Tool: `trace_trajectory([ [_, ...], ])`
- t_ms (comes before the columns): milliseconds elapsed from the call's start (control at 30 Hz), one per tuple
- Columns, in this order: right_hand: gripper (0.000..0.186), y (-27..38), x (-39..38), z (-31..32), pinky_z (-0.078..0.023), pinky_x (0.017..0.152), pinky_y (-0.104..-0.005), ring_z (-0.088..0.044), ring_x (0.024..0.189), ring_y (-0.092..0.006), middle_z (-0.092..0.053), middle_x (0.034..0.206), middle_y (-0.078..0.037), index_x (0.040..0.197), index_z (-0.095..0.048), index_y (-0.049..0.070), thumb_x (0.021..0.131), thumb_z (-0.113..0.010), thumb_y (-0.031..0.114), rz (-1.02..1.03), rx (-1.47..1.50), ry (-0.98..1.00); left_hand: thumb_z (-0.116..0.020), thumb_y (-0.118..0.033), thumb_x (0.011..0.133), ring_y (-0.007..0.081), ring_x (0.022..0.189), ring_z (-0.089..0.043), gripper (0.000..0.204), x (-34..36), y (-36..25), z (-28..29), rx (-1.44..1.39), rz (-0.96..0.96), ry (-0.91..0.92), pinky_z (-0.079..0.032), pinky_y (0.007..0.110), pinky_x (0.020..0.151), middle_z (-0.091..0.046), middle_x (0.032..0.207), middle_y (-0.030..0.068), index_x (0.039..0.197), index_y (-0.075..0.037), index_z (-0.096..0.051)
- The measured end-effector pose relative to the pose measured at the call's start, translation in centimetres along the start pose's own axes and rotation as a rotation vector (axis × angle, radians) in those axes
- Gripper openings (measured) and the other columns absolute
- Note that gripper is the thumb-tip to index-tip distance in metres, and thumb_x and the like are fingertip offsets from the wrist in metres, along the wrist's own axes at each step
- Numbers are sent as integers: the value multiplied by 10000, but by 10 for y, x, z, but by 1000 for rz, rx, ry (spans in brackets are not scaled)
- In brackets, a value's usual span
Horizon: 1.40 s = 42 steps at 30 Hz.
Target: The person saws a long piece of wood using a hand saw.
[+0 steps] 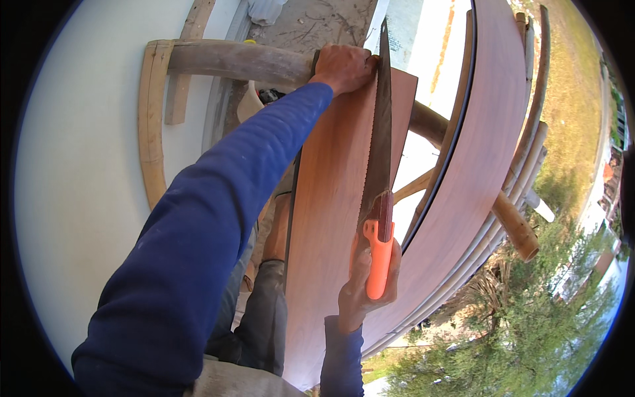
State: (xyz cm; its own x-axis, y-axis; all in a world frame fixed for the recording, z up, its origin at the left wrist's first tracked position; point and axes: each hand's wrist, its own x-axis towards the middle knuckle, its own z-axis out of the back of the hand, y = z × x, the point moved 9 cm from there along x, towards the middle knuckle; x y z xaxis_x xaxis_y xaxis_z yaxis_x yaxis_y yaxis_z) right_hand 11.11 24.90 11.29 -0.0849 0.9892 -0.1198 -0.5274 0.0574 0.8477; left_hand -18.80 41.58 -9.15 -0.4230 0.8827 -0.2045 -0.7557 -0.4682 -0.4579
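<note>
In my right hand (355,291) is a handsaw (380,142), its orange handle wrapped by my fingers. The long dark blade points away from me over the far part of a reddish-brown wooden board (324,192), teeth facing left. Whether the teeth bite into the wood, I cannot tell. My left arm reaches forward, and my left hand (344,68) is closed over the board's far end, just left of the blade's upper part. Its fingertips are partly hidden.
Under the board's far end runs a thick round pole (241,63), joined to an upright timber frame (153,119) by a pale wall (79,165). Another long reddish board (476,152) lies to the right, beside bamboo poles (532,132). A whitish bucket (249,104) stands below.
</note>
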Motion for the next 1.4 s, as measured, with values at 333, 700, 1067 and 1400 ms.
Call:
trace_trajectory([
  [333,376,5,84,-70,-565,825,-294,-727,920,-186,-746,1077,-101,1331,-620,-21,1010,-659,171,78,47,47,-470,-449,1028,314,941,-728,454,-2,1,-2,-17,-3,25,-489,488,874,-765,957,142,990,-115,-776],
  [700,410,39,134,-95,-568,814,-303,-709,898,-173,-730,1081,-117,1371,-602,-4,999,-678,150,65,19,68,-505,-340,985,326,876,-738,314,0,-11,2,84,-97,26,-527,503,782,-765,927,99,981,-170,-769],
  [1067,568,41,13,5,-571,914,-369,-738,1016,-266,-742,1128,-213,1360,-556,-124,968,-705,260,-93,-95,28,-420,-467,1057,291,945,-728,507,0,-5,-4,8,6,72,-486,474,878,-770,958,112,972,-118,-778],
  [1400,531,36,-28,32,-581,880,-361,-742,984,-264,-743,1119,-211,1355,-549,-127,963,-690,201,-104,-87,-31,-421,-490,1025,337,940,-714,469,2,4,-7,-60,-7,-18,-464,522,945,-761,946,126,1012,-193,-784],
])
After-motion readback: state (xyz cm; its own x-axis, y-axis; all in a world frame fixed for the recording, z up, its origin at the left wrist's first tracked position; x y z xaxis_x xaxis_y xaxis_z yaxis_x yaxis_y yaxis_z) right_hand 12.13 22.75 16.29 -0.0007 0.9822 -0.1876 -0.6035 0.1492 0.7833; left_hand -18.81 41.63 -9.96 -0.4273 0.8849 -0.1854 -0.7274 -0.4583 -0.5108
